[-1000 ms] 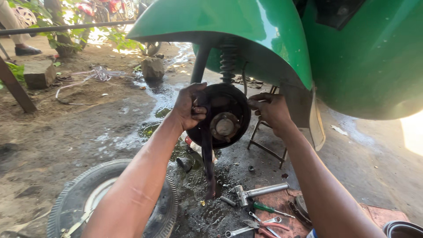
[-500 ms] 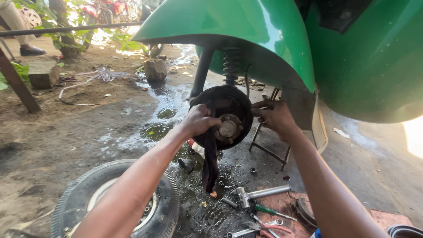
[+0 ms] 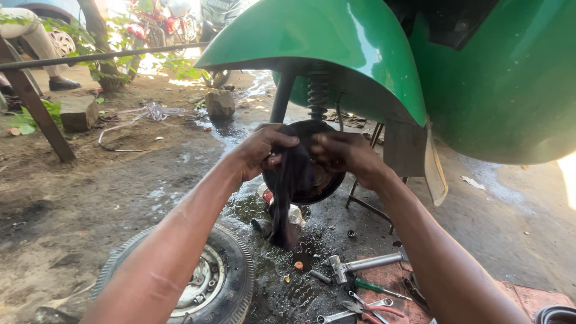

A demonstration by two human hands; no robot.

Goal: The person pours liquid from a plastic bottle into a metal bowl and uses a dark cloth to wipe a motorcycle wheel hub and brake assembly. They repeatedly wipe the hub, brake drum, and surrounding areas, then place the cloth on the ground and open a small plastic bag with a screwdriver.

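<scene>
Under the green vehicle's wheel arch (image 3: 336,54) sits a dark round brake hub (image 3: 321,183) below a coil spring (image 3: 318,90). My left hand (image 3: 261,150) and my right hand (image 3: 342,153) both pinch the top of a dark cloth (image 3: 288,198) that hangs down in front of the hub's left half. The cloth's lower end dangles near the wet ground. Most of the hub's face is hidden behind the cloth and my hands.
A removed wheel with tyre (image 3: 210,282) lies on the ground at lower left. A hammer (image 3: 366,264), screwdriver (image 3: 375,288) and pliers (image 3: 366,309) lie at lower right on a reddish mat. A metal stand (image 3: 375,192) props the vehicle. Oily puddle under the hub.
My left hand rose from the hub's centre to its top. My right hand came in from the hub's right edge and now also grips the cloth, which covers more of the hub.
</scene>
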